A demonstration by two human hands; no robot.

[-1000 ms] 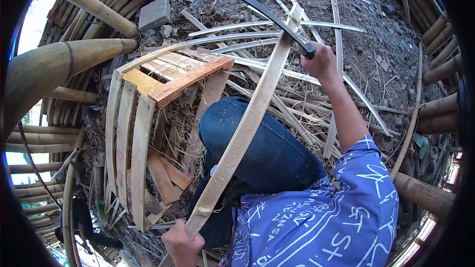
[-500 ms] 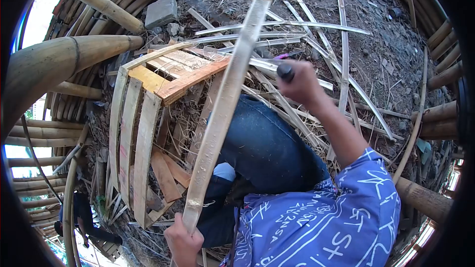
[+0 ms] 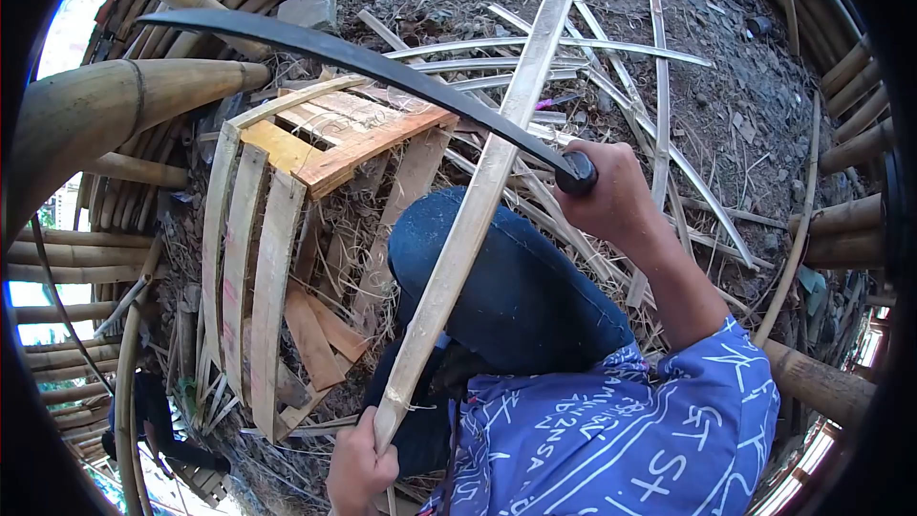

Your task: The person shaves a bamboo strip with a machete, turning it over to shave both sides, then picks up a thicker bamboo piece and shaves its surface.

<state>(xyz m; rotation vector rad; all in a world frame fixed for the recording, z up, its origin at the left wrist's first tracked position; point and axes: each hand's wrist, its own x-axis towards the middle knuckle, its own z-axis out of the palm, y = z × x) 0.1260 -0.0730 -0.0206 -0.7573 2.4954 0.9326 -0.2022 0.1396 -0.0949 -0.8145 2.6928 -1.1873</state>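
The left hand [image 3: 361, 463] has its fingers wrapped tight around the bottom end of a long bamboo strip [image 3: 478, 201]. The strip slants up across the person's knee in blue jeans [image 3: 497, 277] and ends near the top edge of the view. The right hand [image 3: 607, 193] has its fingers closed around the black handle of a long curved knife [image 3: 363, 62]. The dark blade reaches up and to the left and crosses in front of the strip. A wooden crate [image 3: 287, 220] lies on its side on the dirt ground [image 3: 726, 86], just left of the knee. Thin bamboo strips [image 3: 573, 48] lie spread on the ground behind it. Thick bamboo poles [image 3: 105, 115] lean at the left.
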